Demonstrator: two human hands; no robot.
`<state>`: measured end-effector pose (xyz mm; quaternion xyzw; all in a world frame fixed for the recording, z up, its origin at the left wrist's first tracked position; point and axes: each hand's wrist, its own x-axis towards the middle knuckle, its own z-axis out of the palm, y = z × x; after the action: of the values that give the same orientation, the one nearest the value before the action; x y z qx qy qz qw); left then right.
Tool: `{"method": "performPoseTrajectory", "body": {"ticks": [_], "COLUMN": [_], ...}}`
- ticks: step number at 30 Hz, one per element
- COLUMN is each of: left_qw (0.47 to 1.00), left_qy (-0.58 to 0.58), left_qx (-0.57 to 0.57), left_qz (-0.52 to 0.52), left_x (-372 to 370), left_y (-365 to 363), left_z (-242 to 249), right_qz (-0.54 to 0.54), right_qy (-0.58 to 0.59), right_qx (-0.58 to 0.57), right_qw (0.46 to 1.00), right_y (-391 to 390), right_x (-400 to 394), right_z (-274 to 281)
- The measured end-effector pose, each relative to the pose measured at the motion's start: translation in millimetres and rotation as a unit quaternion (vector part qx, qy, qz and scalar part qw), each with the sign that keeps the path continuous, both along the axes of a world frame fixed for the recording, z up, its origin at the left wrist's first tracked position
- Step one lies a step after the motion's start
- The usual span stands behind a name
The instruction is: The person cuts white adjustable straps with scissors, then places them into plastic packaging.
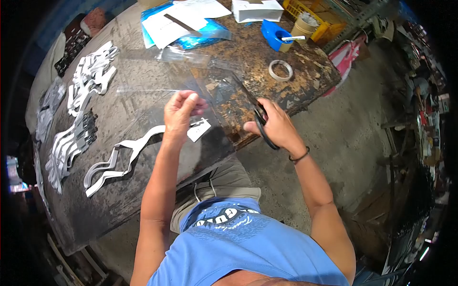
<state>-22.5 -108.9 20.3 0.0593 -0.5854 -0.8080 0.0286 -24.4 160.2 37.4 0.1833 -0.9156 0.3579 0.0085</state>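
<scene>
Seemingly for control, a strip [149,90] is being pinched by the left hand [182,112], scissors [251,97] gripped by the right hand [279,126].

Room is being left on the desk [131,112] between the strap bundle [90,66] and the left grip [183,107]; the far side is being blocked by papers [162,28].

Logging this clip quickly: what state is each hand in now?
Left hand: closed, pinching a thin clear strip.
Right hand: closed on the black-handled scissors.
</scene>
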Motion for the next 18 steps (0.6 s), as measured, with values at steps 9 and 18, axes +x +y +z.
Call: {"method": "performPoseTrajectory", "body": {"ticks": [9, 18], "left_qw": [0.997, 0.998], "left_qy": [0.045, 0.036], "left_qx": [0.02, 0.018], "left_qz": [0.055, 0.048], "left_x": [-8.6, -10.6], "left_y": [-16.8, -12.5], "left_z": [12.3, 7.0], "right_qz": [0.006, 0.029], "right_qy": [0.169, 0.197], "right_qx": [0.206, 0.19], "right_qw": [0.964, 0.961], "right_y": [16.8, 13.8], "right_x": [-16.3, -21.5], "right_z": [11.1, 19.5]}}
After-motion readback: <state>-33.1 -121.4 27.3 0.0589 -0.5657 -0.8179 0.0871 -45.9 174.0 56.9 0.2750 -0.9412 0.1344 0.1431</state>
